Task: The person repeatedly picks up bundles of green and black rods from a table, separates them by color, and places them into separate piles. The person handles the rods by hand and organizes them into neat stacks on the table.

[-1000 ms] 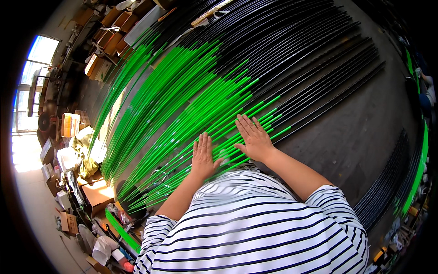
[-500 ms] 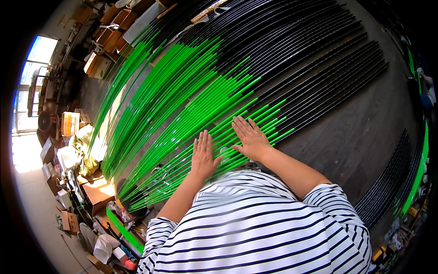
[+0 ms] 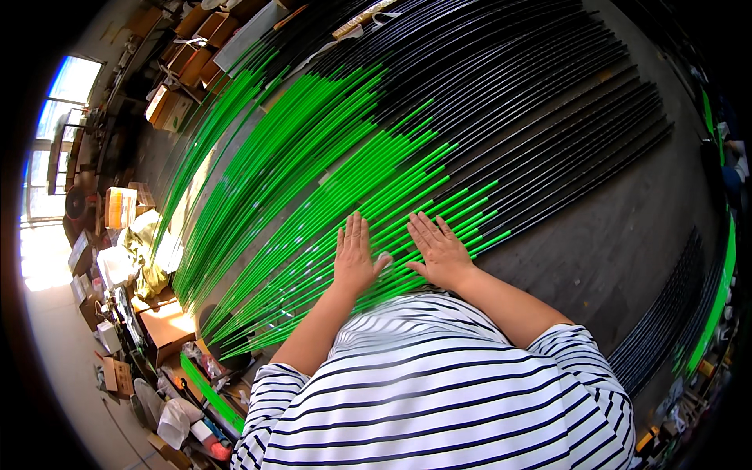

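Long thin rods (image 3: 376, 160), bright green on the near-left part and black toward the far right, lie side by side in loose rows below my hands. My left hand (image 3: 356, 254) lies flat on the green part of the nearest rods, fingers stretched forward and close together. To its right, my right hand (image 3: 440, 252) rests on the same rods near where green turns to black, palm down with the fingers stretched and slightly apart. A small whitish piece (image 3: 384, 260) shows beside my left thumb; its kind is unclear. Neither hand is wrapped around a rod.
Another bundle of dark rods (image 3: 662, 305) lies at the right. Cardboard boxes (image 3: 168, 325) and plastic bags (image 3: 178, 419) crowd the left side. More open boxes (image 3: 192, 59) stand at the far left, and a bright window (image 3: 66, 117) is beyond. Grey floor (image 3: 572, 251) shows between the rods.
My left hand has slid a little forward over the rods. My right hand and the rods appear slightly lower and farther right in the picture. Both hands stay flat.
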